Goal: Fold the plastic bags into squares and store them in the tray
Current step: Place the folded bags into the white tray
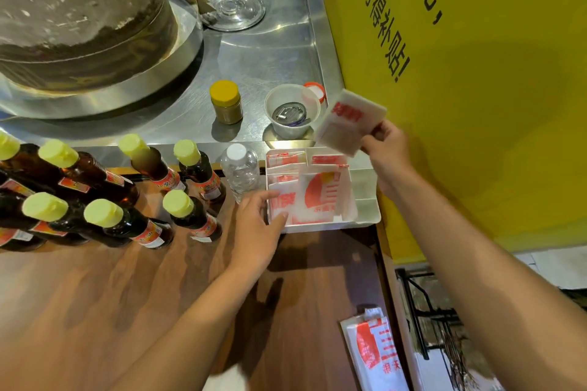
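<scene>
A white divided tray [368, 216] sits at the far right of the wooden table and holds several folded white bags with red print [320, 197]. My left hand [259, 225] grips the tray's left wall, thumb over the rim and touching a folded bag. My right hand [386, 146] pinches a folded square bag [349, 119] in the air above the tray's back right corner. A stack of unfolded red-printed plastic bags [374, 355] lies at the table's near right edge.
Several brown bottles with yellow caps [104, 213] crowd the table's left. A clear water bottle [239, 168] stands against the tray's left side. Behind, on a steel counter, stand a yellow-lidded jar [226, 101], a white cup [292, 111] and a big pot [82, 16]. A yellow sign [476, 89] walls the right.
</scene>
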Demonstrator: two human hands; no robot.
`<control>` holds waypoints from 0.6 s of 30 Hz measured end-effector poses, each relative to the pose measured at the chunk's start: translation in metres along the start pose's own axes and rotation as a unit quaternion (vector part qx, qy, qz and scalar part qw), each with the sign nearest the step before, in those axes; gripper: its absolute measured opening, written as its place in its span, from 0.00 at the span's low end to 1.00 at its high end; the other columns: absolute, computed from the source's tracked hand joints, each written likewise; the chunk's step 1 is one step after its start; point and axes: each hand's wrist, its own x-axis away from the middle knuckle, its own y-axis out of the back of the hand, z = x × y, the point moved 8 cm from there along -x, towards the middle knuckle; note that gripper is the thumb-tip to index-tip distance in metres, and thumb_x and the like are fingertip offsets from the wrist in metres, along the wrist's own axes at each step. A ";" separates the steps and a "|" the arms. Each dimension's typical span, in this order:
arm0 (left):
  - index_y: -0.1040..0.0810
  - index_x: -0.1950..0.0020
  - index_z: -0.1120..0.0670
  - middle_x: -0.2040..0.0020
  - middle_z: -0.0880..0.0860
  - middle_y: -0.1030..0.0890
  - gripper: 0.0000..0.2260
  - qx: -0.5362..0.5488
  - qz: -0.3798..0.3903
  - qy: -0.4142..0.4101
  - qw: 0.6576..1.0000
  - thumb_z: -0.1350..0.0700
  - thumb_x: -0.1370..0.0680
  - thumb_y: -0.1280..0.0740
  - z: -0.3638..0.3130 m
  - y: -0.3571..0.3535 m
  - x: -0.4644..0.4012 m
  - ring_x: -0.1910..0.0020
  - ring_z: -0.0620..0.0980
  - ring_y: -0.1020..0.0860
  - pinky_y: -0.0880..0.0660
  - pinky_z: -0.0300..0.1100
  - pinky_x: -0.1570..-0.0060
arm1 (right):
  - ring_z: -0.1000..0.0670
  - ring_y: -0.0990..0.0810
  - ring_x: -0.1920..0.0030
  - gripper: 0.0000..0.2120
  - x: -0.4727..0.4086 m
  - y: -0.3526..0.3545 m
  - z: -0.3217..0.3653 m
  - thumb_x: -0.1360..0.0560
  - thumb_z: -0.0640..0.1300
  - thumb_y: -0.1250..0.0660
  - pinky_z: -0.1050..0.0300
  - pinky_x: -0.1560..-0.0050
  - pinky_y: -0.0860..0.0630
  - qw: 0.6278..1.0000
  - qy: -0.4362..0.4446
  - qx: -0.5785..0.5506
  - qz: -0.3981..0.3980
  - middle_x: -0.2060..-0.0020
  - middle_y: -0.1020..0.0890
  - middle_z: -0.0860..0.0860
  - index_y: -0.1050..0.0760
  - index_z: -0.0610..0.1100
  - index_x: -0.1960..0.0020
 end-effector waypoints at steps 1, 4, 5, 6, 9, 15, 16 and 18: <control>0.24 0.34 0.48 0.35 0.45 0.29 0.17 -0.027 0.010 0.000 1.000 0.57 0.22 0.28 0.005 -0.002 0.001 0.35 0.45 0.28 0.27 0.41 0.34 | 0.52 0.20 0.51 0.17 -0.009 0.000 0.000 0.26 0.27 0.36 0.51 0.45 0.20 1.000 0.001 0.003 -0.002 0.55 0.16 0.52 0.22 0.49 0.52; 0.27 0.30 0.48 0.33 0.47 0.32 0.21 -0.054 0.035 0.015 0.998 0.54 0.22 0.27 0.019 -0.010 0.000 0.33 0.48 0.30 0.28 0.42 0.32 | 0.60 0.21 0.53 0.18 -0.023 -0.008 -0.003 0.24 0.26 0.37 0.66 0.51 0.24 0.999 0.008 0.034 0.015 0.53 0.18 0.54 0.22 0.44 0.41; 0.28 0.30 0.47 0.33 0.47 0.33 0.21 -0.054 0.044 0.024 0.997 0.53 0.22 0.28 0.022 -0.012 -0.001 0.32 0.48 0.31 0.29 0.43 0.32 | 0.63 0.22 0.54 0.19 -0.025 -0.012 -0.005 0.24 0.26 0.37 0.69 0.53 0.24 0.999 0.006 0.037 0.023 0.52 0.18 0.55 0.22 0.43 0.39; 0.28 0.31 0.46 0.33 0.47 0.33 0.21 -0.046 0.051 0.031 0.997 0.53 0.22 0.28 0.024 -0.014 -0.003 0.32 0.48 0.31 0.29 0.44 0.31 | 0.64 0.23 0.54 0.19 -0.025 -0.016 -0.008 0.24 0.26 0.37 0.72 0.55 0.24 0.999 0.003 0.039 0.031 0.52 0.19 0.55 0.23 0.43 0.38; 0.29 0.33 0.44 0.33 0.47 0.33 0.20 -0.018 0.068 0.031 0.997 0.53 0.22 0.28 0.029 -0.017 -0.006 0.38 0.42 0.29 0.28 0.32 0.36 | 0.59 0.21 0.52 0.20 -0.029 -0.026 -0.018 0.24 0.24 0.37 0.74 0.59 0.25 0.998 -0.004 0.038 0.045 0.50 0.19 0.52 0.23 0.40 0.36; 0.29 0.35 0.40 0.34 0.46 0.31 0.19 -0.050 0.055 -0.006 0.997 0.49 0.23 0.27 0.038 -0.016 -0.009 0.41 0.37 0.29 0.30 0.48 0.32 | 0.57 0.20 0.48 0.20 -0.035 -0.032 -0.032 0.23 0.27 0.37 0.64 0.46 0.22 0.988 0.019 0.120 0.097 0.50 0.18 0.55 0.23 0.45 0.37; 0.30 0.35 0.38 0.34 0.44 0.31 0.19 -0.056 0.055 -0.002 0.997 0.45 0.24 0.28 0.040 -0.017 -0.009 0.38 0.41 0.29 0.32 0.56 0.30 | 0.53 0.20 0.45 0.20 -0.038 -0.031 -0.036 0.23 0.28 0.37 0.57 0.42 0.22 0.984 0.024 0.144 0.103 0.48 0.18 0.53 0.22 0.46 0.38; 0.32 0.36 0.35 0.36 0.39 0.32 0.20 -0.048 0.058 0.003 0.997 0.40 0.26 0.31 0.042 -0.018 -0.009 0.34 0.47 0.30 0.34 0.62 0.30 | 0.49 0.19 0.43 0.19 -0.039 -0.031 -0.039 0.25 0.32 0.36 0.46 0.39 0.22 0.972 0.041 0.203 0.111 0.47 0.16 0.53 0.21 0.50 0.40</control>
